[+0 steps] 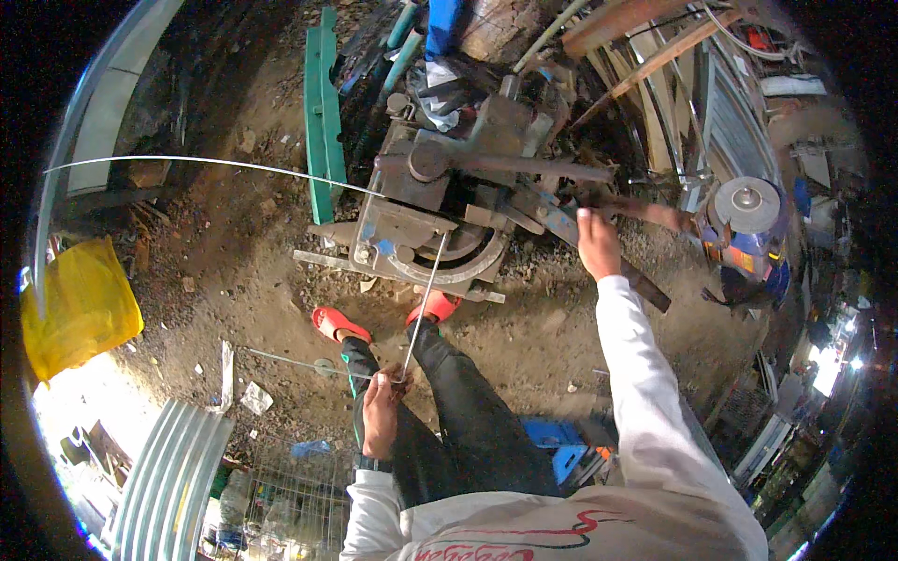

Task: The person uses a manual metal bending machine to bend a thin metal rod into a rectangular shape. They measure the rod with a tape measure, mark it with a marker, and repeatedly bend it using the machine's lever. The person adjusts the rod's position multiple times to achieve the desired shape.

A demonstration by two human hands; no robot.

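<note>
My left hand [381,411] is closed on a thin metal rod [423,313] in front of my knees. From that hand the rod slants up to the front of a heavy rusty metal machine [412,229] with a curved, slotted plate. Another length of thin rod [248,165] runs from the machine out to the far left. Whether both are one bent piece I cannot tell. My right hand [599,245] is closed around the machine's lever [645,286], a dark flat bar sloping down to the right. Its fingers are partly hidden.
A green metal channel [323,122] lies left of the machine. At right stands an angle grinder-like tool with a round grey disc [746,204]. A yellow sheet [79,304] and corrugated metal [173,477] are at left. Wooden planks [655,70] lean behind. A blue crate [557,444] sits beside my legs.
</note>
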